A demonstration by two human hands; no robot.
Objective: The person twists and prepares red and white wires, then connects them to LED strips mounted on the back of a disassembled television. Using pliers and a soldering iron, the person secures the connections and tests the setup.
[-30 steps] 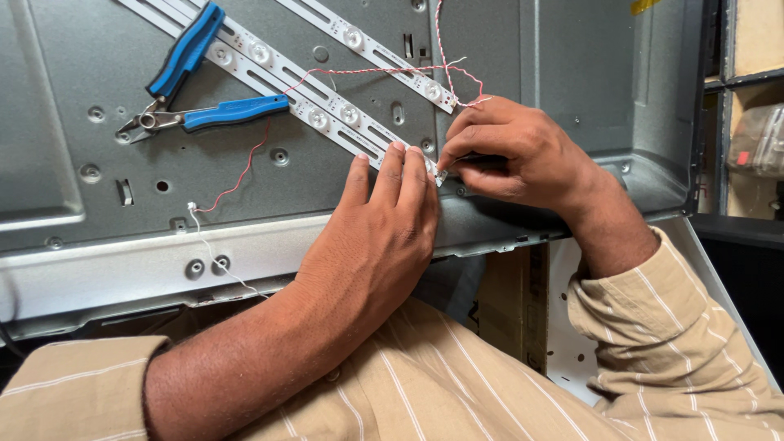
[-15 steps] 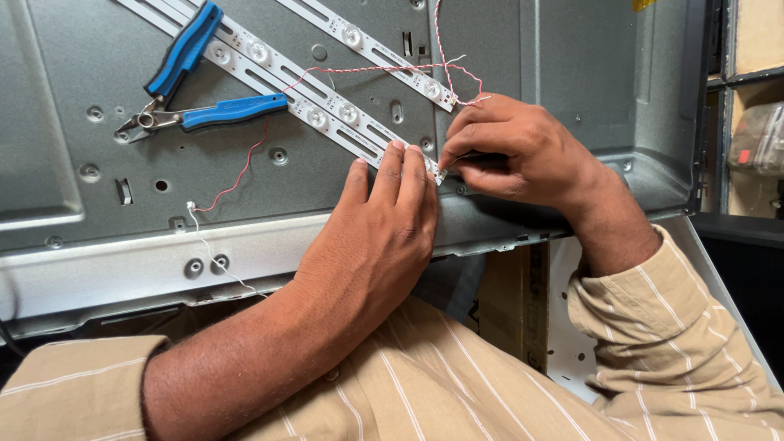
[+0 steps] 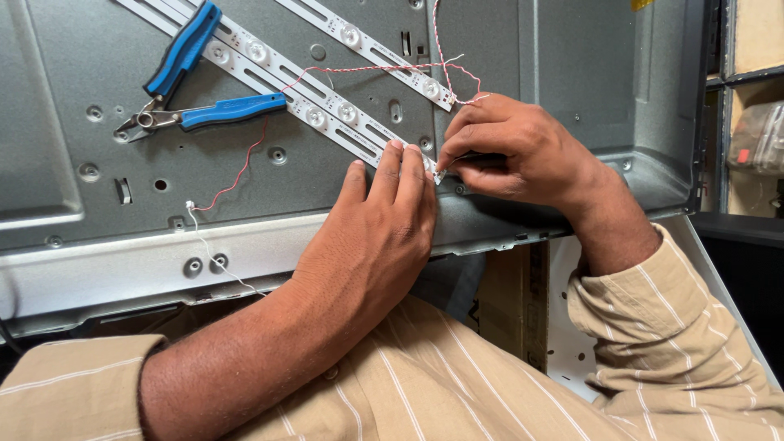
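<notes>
While left hand flat, right hand pinches wire.

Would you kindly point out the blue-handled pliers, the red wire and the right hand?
blue-handled pliers (image 3: 233, 110), head view, on the lower handle.
red wire (image 3: 237, 178), head view, mid-length.
right hand (image 3: 514, 147), head view, back of the hand.

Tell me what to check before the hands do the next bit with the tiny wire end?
1. Left hand pressing flat on the light strip: ok.
2. Right hand fingers pinching the wire end at the strip's tip: ok.
3. Red and white wire free of knots: cannot tell.
4. Blue pliers lying away from both hands: ok.
5. Wire end lined up with its spot on the strip: cannot tell, fingers hide it.
</notes>
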